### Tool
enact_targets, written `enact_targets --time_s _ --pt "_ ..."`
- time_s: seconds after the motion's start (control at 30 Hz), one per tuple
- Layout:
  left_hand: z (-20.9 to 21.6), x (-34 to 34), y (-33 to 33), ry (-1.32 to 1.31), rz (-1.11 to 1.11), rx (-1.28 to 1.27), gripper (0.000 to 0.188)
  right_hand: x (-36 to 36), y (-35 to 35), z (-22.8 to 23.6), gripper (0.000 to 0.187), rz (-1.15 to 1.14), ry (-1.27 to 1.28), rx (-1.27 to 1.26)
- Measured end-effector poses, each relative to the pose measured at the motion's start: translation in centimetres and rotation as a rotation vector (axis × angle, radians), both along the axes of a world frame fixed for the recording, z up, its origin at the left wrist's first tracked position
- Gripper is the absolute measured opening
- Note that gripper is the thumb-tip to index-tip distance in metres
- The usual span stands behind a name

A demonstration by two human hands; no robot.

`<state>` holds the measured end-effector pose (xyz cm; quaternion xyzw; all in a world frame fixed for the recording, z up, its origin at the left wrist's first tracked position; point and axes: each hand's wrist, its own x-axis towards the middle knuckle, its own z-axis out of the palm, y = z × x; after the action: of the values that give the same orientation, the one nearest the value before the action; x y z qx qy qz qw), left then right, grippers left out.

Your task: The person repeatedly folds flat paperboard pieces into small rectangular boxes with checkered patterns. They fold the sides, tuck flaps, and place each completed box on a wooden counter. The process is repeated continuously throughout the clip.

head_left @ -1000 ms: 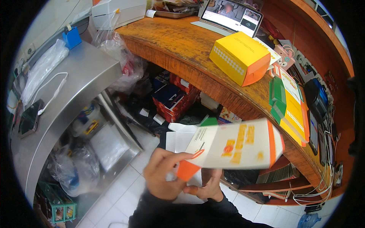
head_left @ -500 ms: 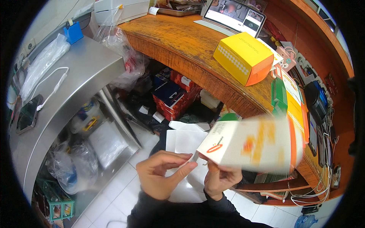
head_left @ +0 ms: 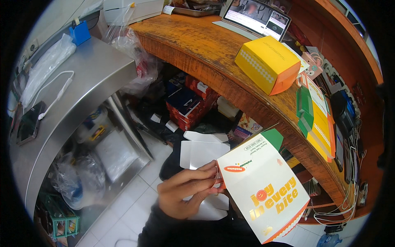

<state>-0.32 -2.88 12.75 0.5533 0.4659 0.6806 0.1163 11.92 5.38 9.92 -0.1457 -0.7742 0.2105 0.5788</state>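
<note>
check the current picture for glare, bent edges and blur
Head view: soft glare on the steel counter; head view: the wooden desk bows along its edge, corners black; head view: print on the white carton looks sharp, with no obvious motion blur.

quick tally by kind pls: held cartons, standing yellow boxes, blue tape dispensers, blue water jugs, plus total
Held carton: 1
Standing yellow box: 1
Blue tape dispenser: 1
Blue water jug: 1
Total: 4

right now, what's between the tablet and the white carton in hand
Head view: the yellow box, then the wooden desk's front edge, lie between the tablet and the carton.
</note>
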Motion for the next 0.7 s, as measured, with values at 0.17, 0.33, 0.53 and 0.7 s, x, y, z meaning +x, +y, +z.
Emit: enact_targets --time_s 0.17,0.33,0.53,0.7 --pt "-1.0 -0.4 0.2 -0.123 0.071 -0.021 0.016 0.1 0.2 -0.6 0.046 -0.032 -0.005 -0.008" --pt "-1.6 -2.0 0.4 -0.014 0.337 -0.043 0.020 -0.4 1.9 -0.9 0.051 -0.173 0.085 -0.119" --pt "-4.6 -4.7 -0.7 -0.017 0.344 -0.102 0.025 0.9 3.8 0.7 0.044 -0.197 0.206 -0.244" --pt "-7.9 -4.5 0.4 -0.294 0.122 0.069 0.047 0.9 3.1 1.6 0.035 -0.101 0.029 -0.018"
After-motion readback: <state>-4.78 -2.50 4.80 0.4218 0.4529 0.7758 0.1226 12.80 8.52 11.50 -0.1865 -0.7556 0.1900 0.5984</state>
